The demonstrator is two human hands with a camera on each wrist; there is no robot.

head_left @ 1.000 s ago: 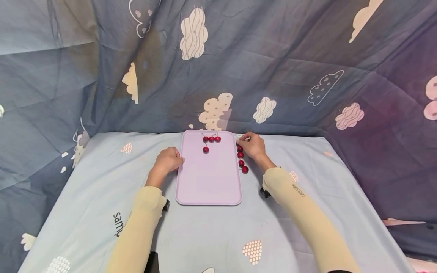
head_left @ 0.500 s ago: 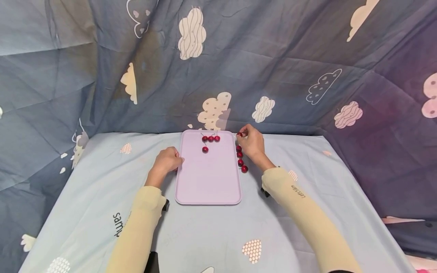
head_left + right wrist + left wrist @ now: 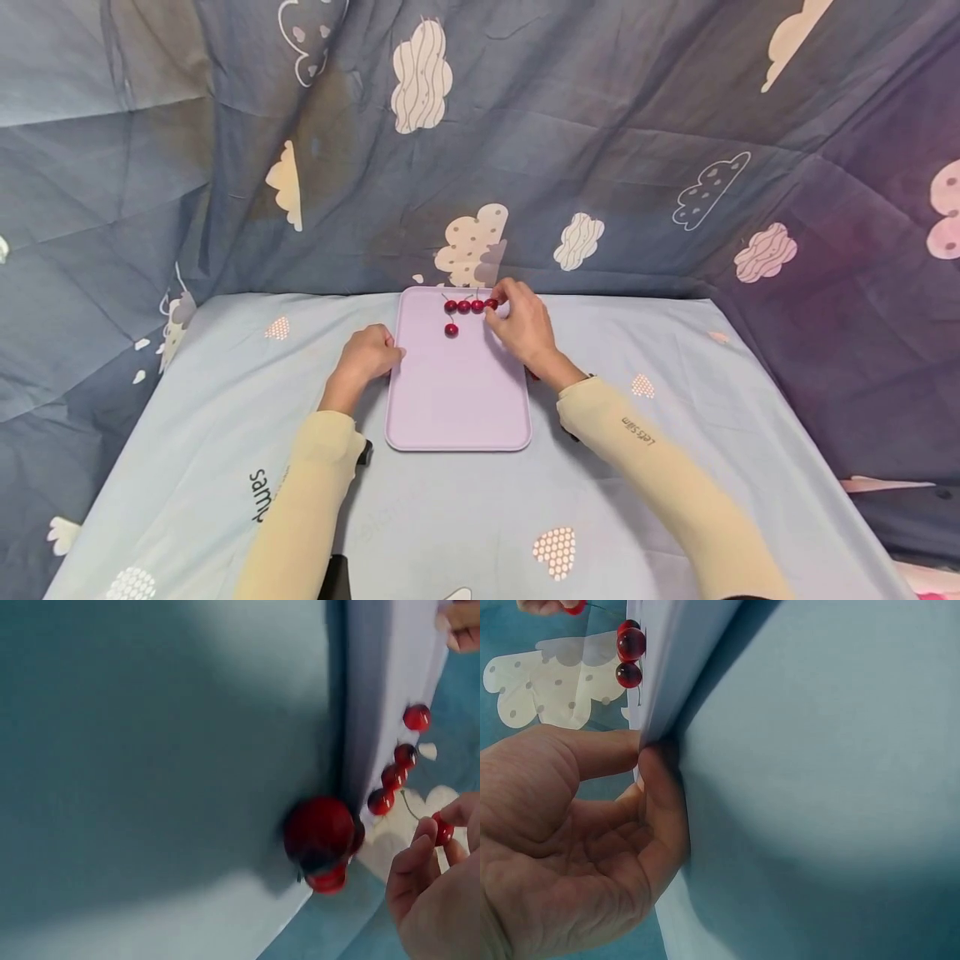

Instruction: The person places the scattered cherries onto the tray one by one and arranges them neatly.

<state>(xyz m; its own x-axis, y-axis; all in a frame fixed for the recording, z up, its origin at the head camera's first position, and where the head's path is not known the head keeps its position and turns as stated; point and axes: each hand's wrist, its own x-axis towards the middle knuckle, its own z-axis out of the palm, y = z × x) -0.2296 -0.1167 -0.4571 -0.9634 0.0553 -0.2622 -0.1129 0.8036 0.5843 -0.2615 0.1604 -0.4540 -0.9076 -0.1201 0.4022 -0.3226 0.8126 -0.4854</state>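
Observation:
My left hand (image 3: 367,352) pinches the left rim of a lilac tray (image 3: 457,400); in the left wrist view its thumb is above the rim and a curled finger below. Over the tray's back right part, my right hand (image 3: 527,329) pinches a red cherry (image 3: 444,827) with a stem between thumb and fingers. That cherry is at the right end of a row of three cherries (image 3: 464,307) near the tray's back edge. One more cherry (image 3: 451,330) lies in front of the row's left end. Beside the tray's right edge are further cherries (image 3: 321,832), mostly hidden by my right hand in the head view.
A light blue cloth (image 3: 450,525) with printed hearts covers the table under the tray. Dark blue fabric (image 3: 345,208) with printed clouds hangs behind the table and along both sides.
My right hand has lifted a cherry from the line beside the tray and carried it left over the tray to the back row. The left hand has stayed at the rim.

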